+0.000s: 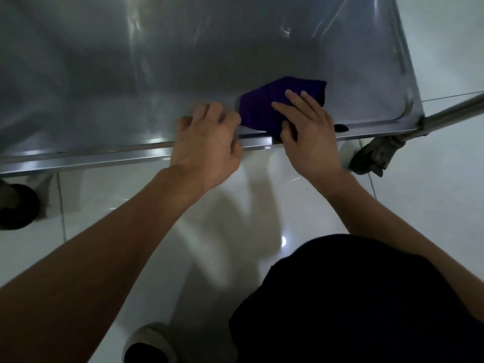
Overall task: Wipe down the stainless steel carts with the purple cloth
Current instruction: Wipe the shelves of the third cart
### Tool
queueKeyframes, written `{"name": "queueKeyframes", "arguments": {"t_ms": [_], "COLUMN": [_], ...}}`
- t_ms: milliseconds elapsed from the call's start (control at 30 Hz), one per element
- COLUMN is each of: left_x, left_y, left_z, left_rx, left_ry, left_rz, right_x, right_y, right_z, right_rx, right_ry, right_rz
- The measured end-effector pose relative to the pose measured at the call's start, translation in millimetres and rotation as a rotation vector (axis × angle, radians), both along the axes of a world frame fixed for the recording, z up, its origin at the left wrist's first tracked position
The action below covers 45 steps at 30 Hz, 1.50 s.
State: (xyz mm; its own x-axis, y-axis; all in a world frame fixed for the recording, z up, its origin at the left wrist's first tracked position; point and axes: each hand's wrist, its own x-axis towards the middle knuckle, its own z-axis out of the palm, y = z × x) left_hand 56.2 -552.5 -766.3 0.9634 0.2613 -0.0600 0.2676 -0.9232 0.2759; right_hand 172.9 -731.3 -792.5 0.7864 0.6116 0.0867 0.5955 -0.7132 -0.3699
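— Where's the purple cloth [272, 106]?

— Folded flat on the stainless steel cart [110, 82], by its near edge toward the right corner. The right hand [310, 132] lies on it, fingers straight, pressing down, thumb at its near edge.

— And the left hand [207, 142]?

— Curled over the cart's near rim just beside the cloth, gripping it.

— How will the cloth handle?

— Soft and light, I'd judge; it likely bunches on the slick steel. Best held under a flat palm, folded. The cart has wheels, so bracing the rim seems wise.

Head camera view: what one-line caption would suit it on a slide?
Right hand presses a purple cloth onto a stainless steel cart; left hand grips its near edge.
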Motion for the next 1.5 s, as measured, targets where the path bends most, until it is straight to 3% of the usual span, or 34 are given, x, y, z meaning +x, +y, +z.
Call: {"name": "queueKeyframes", "arguments": {"t_ms": [500,867,1033,1167,1500], "left_x": [64.8,55.0,40.8,18.2,-25.0], "left_y": [-74.1,-59.5,-23.4,16.9,44.0], "left_z": [-5.0,-13.0,-5.1,-2.4,-9.3], "left_rx": [0.041,0.011,-0.02,0.021,0.064], "left_ry": [0.082,0.069,-0.004,0.062,0.122], "left_rz": [-0.107,-0.117,-0.009,0.104,0.107], "right_x": [89.8,98.2,79.5,55.2,9.9], "right_y": [-117.2,-99.4,-56.6,0.1,107.2], "right_z": [11.9,1.7,2.0,-0.7,-8.3], "right_rx": [-0.086,-0.155,-0.183,-0.186,-0.197], "right_ry": [0.044,0.017,0.002,0.002,-0.016], "right_rz": [-0.347,-0.401,-0.264,-0.126,0.208]}}
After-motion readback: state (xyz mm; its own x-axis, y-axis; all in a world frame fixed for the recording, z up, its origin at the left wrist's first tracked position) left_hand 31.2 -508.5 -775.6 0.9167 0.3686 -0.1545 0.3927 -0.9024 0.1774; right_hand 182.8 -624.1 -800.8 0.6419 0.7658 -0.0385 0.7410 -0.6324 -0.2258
